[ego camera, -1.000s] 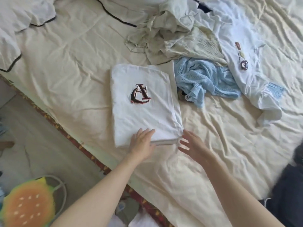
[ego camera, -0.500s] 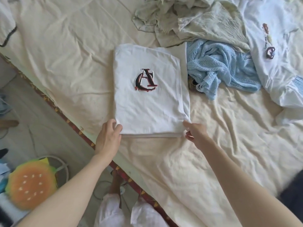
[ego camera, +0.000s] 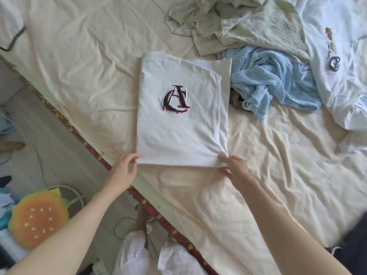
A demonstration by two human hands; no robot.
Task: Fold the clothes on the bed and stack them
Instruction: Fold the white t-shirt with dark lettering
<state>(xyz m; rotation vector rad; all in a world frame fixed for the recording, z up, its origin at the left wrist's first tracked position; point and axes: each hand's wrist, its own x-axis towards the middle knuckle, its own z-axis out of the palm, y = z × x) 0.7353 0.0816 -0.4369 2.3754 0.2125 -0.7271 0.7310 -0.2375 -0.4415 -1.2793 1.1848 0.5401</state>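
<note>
Right hand (ego camera: 235, 168) grip: fingers curled onto the near right corner of the folded white tee (ego camera: 178, 126). Left hand (ego camera: 124, 168) grip: loosely curled at the near left corner, fingertips just touching — cannot tell if it actually has cloth. Tee lies flat mid-bed (ego camera: 79, 76), near the edge. Risk: uneven hold, so a lift lets the layers slide apart. At 1 o'clock, the blue knit (ego camera: 274, 80) touches the tee's far corner — could drag. Unfolded pile (ego camera: 238, 22) at 12–1 remains.

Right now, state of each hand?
Left hand: open, fingertips at the near left corner of the folded white cotton T-shirt.
Right hand: fingers pinch its near right corner.
</note>
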